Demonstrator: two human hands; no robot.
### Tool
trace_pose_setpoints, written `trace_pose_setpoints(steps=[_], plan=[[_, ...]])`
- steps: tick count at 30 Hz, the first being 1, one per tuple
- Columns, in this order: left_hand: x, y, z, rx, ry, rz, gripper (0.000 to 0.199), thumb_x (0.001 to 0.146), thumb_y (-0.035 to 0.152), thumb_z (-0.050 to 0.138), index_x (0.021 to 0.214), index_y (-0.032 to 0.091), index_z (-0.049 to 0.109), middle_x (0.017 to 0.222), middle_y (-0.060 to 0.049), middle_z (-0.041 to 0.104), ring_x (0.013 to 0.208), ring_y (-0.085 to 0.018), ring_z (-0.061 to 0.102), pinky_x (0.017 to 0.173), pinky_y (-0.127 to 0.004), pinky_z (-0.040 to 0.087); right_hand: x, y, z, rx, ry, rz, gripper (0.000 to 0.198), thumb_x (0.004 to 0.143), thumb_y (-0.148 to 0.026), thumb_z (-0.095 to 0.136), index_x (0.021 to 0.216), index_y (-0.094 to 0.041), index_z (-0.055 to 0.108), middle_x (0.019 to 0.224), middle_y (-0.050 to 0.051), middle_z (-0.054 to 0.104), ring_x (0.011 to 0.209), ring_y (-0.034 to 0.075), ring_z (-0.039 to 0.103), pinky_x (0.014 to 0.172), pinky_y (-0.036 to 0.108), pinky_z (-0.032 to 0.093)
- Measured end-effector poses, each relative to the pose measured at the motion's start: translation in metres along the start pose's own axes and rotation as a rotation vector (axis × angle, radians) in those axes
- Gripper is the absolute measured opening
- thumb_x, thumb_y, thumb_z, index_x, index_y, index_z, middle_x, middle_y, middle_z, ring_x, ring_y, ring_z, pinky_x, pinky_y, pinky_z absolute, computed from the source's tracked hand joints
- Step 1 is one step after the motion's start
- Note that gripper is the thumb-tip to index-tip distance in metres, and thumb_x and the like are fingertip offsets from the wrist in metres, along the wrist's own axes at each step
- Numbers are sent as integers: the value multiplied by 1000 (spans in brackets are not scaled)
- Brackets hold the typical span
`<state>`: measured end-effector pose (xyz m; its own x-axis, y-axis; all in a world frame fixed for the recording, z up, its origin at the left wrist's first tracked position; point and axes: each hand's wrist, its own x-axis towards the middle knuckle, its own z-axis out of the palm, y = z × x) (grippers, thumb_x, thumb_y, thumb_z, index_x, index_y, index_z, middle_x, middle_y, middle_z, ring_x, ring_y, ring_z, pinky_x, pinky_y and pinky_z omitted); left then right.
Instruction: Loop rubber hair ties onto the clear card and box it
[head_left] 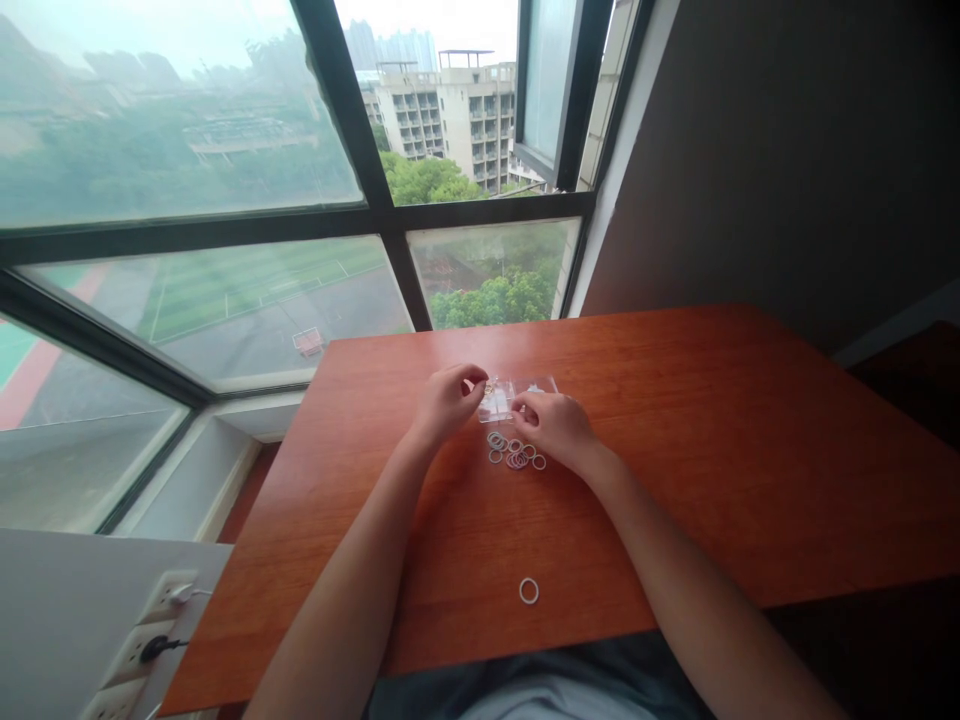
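Observation:
A small clear plastic box (495, 408) lies on the table between my hands, with its clear lid (550, 384) folded open on the right. My left hand (452, 398) is at the box's left side, thumb and fingertips pinched together; a tiny golden glint shows beside them, too small to name. My right hand (556, 424) is at the box's front right corner, its fingers curled in a pinch, and what is in them is hidden. Just in front of the box several pale rings (517, 460) lie loosely bunched, some overlapping. One separate pale ring (529, 591) rests nearer my body.
The reddish-brown wooden table (735, 430) reaches far to the right. Dark-framed windows (390, 220) stand behind it and to the left, one pane tilted open. Wall sockets (142, 640) with plugs are at lower left, beside the table's edge.

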<state>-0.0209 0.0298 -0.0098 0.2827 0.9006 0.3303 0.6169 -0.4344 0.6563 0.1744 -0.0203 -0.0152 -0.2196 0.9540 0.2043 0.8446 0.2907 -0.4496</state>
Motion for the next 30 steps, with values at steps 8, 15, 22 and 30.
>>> trace_pose_setpoints(steps=[8,15,22,30], plan=[[-2,22,-3,-186,-202,2,23,84,32,57,92,15,68,80,-5,69,63,-11,56,56,-22,44,0,2,1,63,127,1,12,80,-29,57,84,-24,68,67,-2,67,61,13,57,58,23,33],[-5,29,-4,-229,-329,3,21,81,33,60,88,15,68,76,-3,67,62,-11,54,56,-21,43,0,4,3,81,177,6,12,80,-28,57,82,-24,68,64,-2,64,61,13,57,59,23,34],[-5,30,1,-223,-335,16,13,78,23,57,80,14,68,69,-2,64,61,-11,52,55,-21,41,0,3,2,83,163,11,12,79,-27,58,84,-24,68,66,-2,65,63,14,58,61,23,36],[-4,22,4,-159,-217,22,12,78,23,57,78,15,66,69,-2,65,59,-10,53,56,-21,41,0,3,1,81,156,-5,14,82,-28,56,86,-24,68,66,-2,65,62,14,57,60,23,35]])
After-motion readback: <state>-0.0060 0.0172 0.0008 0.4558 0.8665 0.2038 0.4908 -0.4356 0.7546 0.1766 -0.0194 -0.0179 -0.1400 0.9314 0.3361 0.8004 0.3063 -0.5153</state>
